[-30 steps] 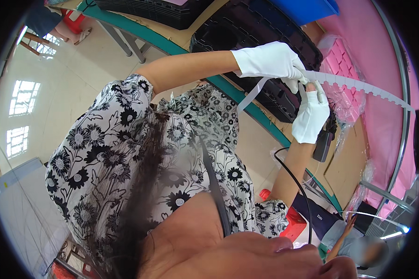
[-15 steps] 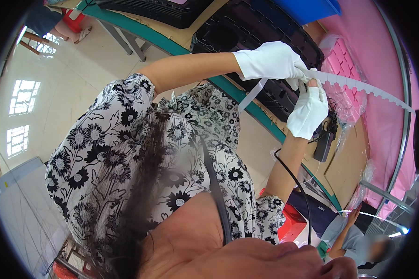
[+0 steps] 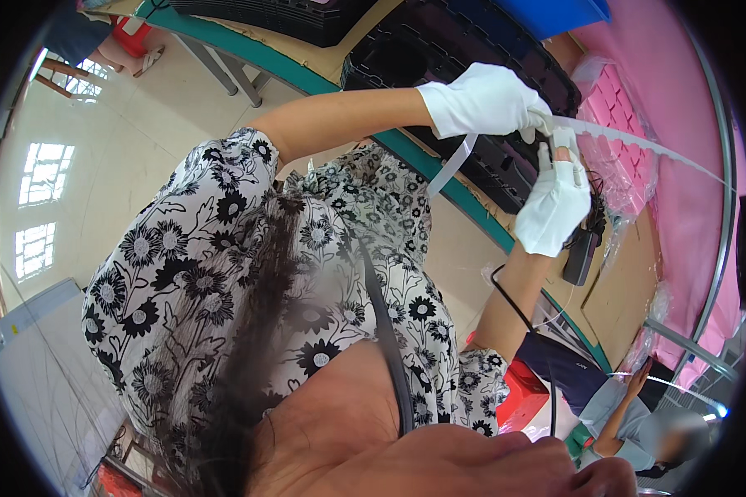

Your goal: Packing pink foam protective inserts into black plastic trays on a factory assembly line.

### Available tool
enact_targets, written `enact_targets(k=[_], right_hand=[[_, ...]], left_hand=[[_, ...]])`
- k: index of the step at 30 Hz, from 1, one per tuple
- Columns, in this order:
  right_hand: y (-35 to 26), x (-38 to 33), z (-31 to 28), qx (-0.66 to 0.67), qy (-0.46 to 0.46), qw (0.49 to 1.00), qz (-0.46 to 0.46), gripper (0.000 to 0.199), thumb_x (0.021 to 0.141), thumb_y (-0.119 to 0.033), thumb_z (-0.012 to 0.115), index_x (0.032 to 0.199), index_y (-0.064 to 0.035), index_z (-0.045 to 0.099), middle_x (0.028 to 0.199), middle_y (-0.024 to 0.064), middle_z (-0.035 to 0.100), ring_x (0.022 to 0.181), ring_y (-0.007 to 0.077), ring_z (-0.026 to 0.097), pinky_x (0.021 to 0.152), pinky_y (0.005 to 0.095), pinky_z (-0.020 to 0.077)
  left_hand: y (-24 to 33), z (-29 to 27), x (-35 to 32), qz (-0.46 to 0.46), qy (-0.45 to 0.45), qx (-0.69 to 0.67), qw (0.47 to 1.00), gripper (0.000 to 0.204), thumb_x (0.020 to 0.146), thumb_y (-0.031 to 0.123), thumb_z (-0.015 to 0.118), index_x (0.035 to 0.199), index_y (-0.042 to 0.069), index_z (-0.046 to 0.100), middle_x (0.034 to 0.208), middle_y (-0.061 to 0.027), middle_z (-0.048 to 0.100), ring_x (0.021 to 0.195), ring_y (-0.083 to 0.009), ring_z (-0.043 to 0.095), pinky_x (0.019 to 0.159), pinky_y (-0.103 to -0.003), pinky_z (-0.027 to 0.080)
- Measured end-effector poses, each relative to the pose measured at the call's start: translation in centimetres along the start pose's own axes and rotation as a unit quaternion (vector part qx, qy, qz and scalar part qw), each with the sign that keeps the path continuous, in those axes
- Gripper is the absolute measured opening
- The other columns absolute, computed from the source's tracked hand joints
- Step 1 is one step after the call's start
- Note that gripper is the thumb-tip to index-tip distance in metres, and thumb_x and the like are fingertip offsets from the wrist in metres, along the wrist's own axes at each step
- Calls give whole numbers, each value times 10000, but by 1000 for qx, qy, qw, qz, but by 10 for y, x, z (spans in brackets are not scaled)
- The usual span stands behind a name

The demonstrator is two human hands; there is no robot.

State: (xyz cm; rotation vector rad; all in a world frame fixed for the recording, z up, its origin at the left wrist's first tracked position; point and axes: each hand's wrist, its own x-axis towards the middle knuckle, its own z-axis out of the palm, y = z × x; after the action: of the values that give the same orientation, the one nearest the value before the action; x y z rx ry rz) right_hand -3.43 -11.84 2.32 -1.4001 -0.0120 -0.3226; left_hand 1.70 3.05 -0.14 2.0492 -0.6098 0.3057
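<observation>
White-gloved hands, left hand [image 3: 482,101] and right hand [image 3: 554,204], pinch a long translucent white notched plastic strip [image 3: 630,142] between fingertips, its loose end hanging below the left fingers, above a black ribbed tray [image 3: 472,50].

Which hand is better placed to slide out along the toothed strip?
Probably the right hand: its fingertips meet the strip on the long free side, while the left hand grips it by the tail.

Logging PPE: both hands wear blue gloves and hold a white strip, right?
Not blue: the gloves on the left hand and right hand are white. Both do hold the white strip, per the head view.
</observation>
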Motion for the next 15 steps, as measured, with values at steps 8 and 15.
enact_targets(k=[8, 15], right_hand=[[4, 40, -108, -342, -72, 929, 122, 502, 838, -145, 572, 1254, 110, 453, 1379, 185, 410, 1281, 219, 383, 1056, 292, 262], [27, 46, -107, -387, -75, 907, 149, 286, 797, -130, 601, 995, 75, 621, 1390, 251, 366, 1280, 253, 378, 962, 262, 294]], left_hand=[[-9, -13, 14, -26, -49, -145, 988, 248, 878, 255, 515, 998, 128, 690, 793, 6, 704, 826, -114, 652, 755, -240, 476], [-7, -20, 16, -21, -97, -165, 981, 215, 902, 162, 524, 1026, 50, 658, 856, -69, 694, 767, -123, 661, 676, -250, 493]])
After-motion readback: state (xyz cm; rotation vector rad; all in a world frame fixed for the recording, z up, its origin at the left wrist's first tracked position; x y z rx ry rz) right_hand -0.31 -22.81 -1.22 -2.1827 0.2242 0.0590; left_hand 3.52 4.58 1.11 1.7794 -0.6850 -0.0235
